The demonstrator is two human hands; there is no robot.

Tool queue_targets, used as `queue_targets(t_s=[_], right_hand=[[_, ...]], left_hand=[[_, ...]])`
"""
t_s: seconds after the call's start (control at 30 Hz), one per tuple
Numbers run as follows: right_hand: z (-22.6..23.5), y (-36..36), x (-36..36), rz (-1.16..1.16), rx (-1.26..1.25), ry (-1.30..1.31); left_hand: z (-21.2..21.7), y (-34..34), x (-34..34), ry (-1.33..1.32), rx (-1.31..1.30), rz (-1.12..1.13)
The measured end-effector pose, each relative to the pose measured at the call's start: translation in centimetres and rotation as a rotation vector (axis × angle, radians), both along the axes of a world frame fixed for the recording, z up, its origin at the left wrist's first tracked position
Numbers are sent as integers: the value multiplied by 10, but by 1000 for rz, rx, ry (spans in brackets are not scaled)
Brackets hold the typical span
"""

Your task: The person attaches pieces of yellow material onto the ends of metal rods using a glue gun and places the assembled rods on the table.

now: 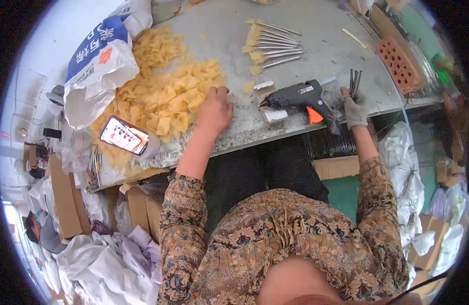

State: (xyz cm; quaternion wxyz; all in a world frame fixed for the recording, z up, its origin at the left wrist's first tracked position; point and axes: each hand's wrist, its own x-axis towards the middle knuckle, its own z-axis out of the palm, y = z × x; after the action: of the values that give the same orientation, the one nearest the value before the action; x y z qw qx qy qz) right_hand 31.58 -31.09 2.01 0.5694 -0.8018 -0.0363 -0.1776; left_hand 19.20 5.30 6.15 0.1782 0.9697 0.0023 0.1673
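Observation:
My bare left hand (215, 111) rests at the right edge of a heap of pale yellow petal-like pieces (188, 84), its fingers curled down. Whatever lies under those fingertips is hidden. On the right, my gloved right hand (354, 111) is closed round several thin dark stems (354, 81) that point away from me. Between the hands lies a black glue gun (300, 95) with an orange trigger, its nozzle toward the left over a glue-stained white block (275, 116). Farther back, several silvery stems tipped with yellow pieces (275, 47) lie in a row.
A phone (124, 135) leans beside the heap, near a white and blue sack (99, 71). At the right edge stands a red perforated brick (399, 65) near bundled rods. A pale stick (354, 38) lies on the grey table (219, 30). Cardboard boxes (66, 195) and white bags surround me below.

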Motion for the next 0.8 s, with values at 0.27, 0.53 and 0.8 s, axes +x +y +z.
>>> queue_targets(t_s=[0.27,0.53,0.8], right_hand=[[-3,2,-3,-33,54,-44],[3,-7,-4,12,28,105],[66,31,-76,230,-662,375]], left_hand=[[3,11,-11,-56,-93,-3],[15,18,-16,-306,-382,222],[3,-17,-47,53,-2095,11]])
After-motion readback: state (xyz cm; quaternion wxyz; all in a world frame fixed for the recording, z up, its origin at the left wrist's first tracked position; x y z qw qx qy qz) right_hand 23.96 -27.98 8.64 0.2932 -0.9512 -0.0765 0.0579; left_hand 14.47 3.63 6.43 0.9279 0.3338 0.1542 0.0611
